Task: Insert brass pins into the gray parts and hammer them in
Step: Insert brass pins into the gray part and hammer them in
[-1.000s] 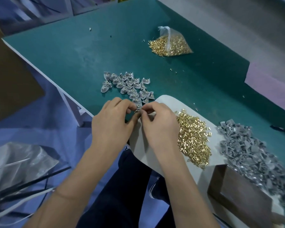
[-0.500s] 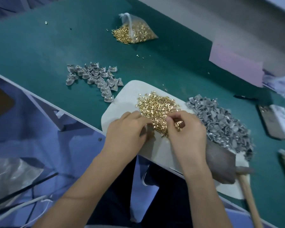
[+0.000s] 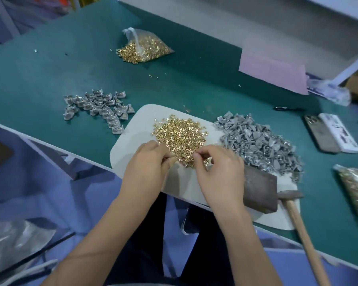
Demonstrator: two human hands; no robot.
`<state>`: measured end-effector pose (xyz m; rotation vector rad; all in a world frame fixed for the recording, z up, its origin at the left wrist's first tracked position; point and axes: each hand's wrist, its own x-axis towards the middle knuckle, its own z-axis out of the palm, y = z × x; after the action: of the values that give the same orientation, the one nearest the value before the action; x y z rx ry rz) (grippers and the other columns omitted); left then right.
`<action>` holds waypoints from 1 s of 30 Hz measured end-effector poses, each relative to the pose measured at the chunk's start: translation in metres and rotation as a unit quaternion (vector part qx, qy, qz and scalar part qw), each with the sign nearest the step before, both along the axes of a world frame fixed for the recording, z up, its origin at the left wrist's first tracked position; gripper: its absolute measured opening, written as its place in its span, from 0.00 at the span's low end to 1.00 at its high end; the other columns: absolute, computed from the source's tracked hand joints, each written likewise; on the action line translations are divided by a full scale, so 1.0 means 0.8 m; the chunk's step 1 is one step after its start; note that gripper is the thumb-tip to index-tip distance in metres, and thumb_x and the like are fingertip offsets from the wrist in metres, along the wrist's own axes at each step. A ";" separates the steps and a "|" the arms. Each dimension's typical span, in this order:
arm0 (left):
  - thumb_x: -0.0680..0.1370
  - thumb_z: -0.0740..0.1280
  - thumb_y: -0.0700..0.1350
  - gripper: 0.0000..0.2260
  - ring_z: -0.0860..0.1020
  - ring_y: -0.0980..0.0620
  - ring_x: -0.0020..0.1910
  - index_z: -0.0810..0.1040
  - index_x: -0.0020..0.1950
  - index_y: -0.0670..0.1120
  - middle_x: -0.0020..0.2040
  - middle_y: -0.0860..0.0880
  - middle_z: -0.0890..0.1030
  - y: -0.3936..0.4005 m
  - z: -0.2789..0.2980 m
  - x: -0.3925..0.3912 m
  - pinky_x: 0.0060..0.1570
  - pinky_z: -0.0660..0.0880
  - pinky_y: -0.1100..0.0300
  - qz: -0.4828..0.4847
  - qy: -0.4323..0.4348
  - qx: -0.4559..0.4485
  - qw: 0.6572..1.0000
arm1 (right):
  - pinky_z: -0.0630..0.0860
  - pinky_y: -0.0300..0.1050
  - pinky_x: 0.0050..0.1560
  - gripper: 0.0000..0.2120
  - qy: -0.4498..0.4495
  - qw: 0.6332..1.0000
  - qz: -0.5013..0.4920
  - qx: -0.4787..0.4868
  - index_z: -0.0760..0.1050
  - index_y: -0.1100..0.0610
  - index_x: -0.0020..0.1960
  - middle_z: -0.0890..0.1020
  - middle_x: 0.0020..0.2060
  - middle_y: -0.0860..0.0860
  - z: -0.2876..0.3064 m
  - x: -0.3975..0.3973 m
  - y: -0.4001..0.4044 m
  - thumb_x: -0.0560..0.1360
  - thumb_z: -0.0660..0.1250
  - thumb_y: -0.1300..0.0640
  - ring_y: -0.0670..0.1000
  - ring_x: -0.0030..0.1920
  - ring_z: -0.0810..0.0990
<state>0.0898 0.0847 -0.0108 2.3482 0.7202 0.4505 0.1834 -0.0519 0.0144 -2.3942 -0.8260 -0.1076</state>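
A heap of loose brass pins (image 3: pixel 180 135) lies on a white mat (image 3: pixel 136 120) on the green table. To its right is a big pile of gray parts (image 3: pixel 260 145). A curved row of gray parts (image 3: pixel 99 106) sits left of the mat. My left hand (image 3: pixel 147 164) and my right hand (image 3: pixel 219 172) meet at the near edge of the pin heap. Right thumb and fingertips pinch among the pins. The left hand's fingers curl inward, and what they hold is hidden.
A dark metal block (image 3: pixel 258 190) and a wooden-handled hammer (image 3: pixel 298 221) lie just right of my right hand. A bag of pins (image 3: pixel 145 48) sits at the back, another bag (image 3: pixel 355 188) far right. A phone (image 3: pixel 320 133) and pink foam (image 3: pixel 273 73) lie beyond the gray pile.
Both hands left the end of the gray row and moved right to the pin heap. My head turned right, bringing the hammer, phone and second bag into view.
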 end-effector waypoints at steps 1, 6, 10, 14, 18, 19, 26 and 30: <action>0.79 0.70 0.46 0.05 0.75 0.46 0.49 0.81 0.50 0.45 0.46 0.49 0.76 -0.001 -0.001 0.001 0.48 0.73 0.49 -0.004 0.000 0.004 1.000 | 0.66 0.48 0.58 0.02 -0.019 1.000 -0.001 -0.024 0.81 0.45 0.48 0.83 0.44 0.40 -0.001 -0.001 0.002 0.79 0.69 0.50 0.48 0.50 0.78; 0.82 0.63 0.51 0.08 0.73 0.49 0.57 0.78 0.53 0.48 0.53 0.51 0.76 -0.004 -0.002 0.004 0.48 0.67 0.56 -0.011 0.053 0.083 0.995 | 0.66 0.48 0.59 0.03 -0.028 0.999 0.000 -0.020 0.81 0.44 0.48 0.82 0.44 0.39 -0.007 0.000 0.002 0.79 0.68 0.50 0.45 0.49 0.76; 0.83 0.58 0.54 0.12 0.71 0.50 0.62 0.73 0.61 0.50 0.60 0.51 0.73 0.000 -0.003 0.011 0.55 0.69 0.56 -0.032 0.120 0.114 0.986 | 0.67 0.49 0.58 0.02 -0.019 1.000 0.010 -0.003 0.81 0.45 0.48 0.83 0.44 0.40 -0.008 0.001 -0.001 0.78 0.69 0.50 0.46 0.48 0.76; 0.81 0.64 0.51 0.06 0.74 0.50 0.57 0.78 0.55 0.52 0.55 0.53 0.76 0.000 0.005 0.009 0.50 0.72 0.51 -0.031 0.063 0.062 0.996 | 0.66 0.49 0.56 0.02 -0.019 1.000 0.015 0.009 0.81 0.45 0.47 0.83 0.43 0.40 -0.008 0.001 -0.004 0.78 0.69 0.51 0.46 0.48 0.76; 0.82 0.62 0.53 0.06 0.73 0.53 0.57 0.78 0.54 0.55 0.53 0.55 0.75 0.002 0.005 0.012 0.45 0.72 0.54 -0.043 0.071 0.106 0.991 | 0.65 0.49 0.55 0.02 -0.039 0.999 0.019 -0.021 0.80 0.45 0.47 0.83 0.43 0.40 -0.009 0.000 -0.004 0.78 0.69 0.50 0.47 0.48 0.76; 0.82 0.61 0.53 0.07 0.73 0.54 0.58 0.77 0.55 0.55 0.54 0.55 0.74 0.003 0.003 0.014 0.45 0.70 0.56 -0.054 0.085 0.121 0.987 | 0.65 0.49 0.55 0.02 -0.042 0.999 0.019 -0.028 0.80 0.45 0.47 0.83 0.43 0.40 -0.009 -0.001 -0.004 0.78 0.69 0.50 0.47 0.48 0.76; 0.84 0.59 0.51 0.06 0.73 0.57 0.51 0.74 0.55 0.53 0.51 0.57 0.74 -0.011 -0.003 0.012 0.47 0.71 0.57 -0.077 -0.040 -0.022 0.996 | 0.72 0.51 0.58 0.06 0.007 0.995 0.063 0.075 0.82 0.44 0.52 0.83 0.44 0.39 -0.008 0.002 -0.009 0.77 0.71 0.53 0.45 0.49 0.79; 0.83 0.61 0.51 0.07 0.77 0.63 0.48 0.77 0.51 0.53 0.46 0.62 0.80 -0.030 0.018 0.015 0.48 0.71 0.69 -0.101 -0.141 -0.249 0.953 | 0.75 0.46 0.52 0.11 0.081 0.969 0.116 0.200 0.82 0.44 0.56 0.83 0.45 0.41 -0.006 0.004 -0.023 0.76 0.72 0.56 0.49 0.51 0.81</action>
<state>0.1015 0.0605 0.0033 1.8104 0.3928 0.4417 0.1864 -0.0706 0.0099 -1.8892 -0.9035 0.0146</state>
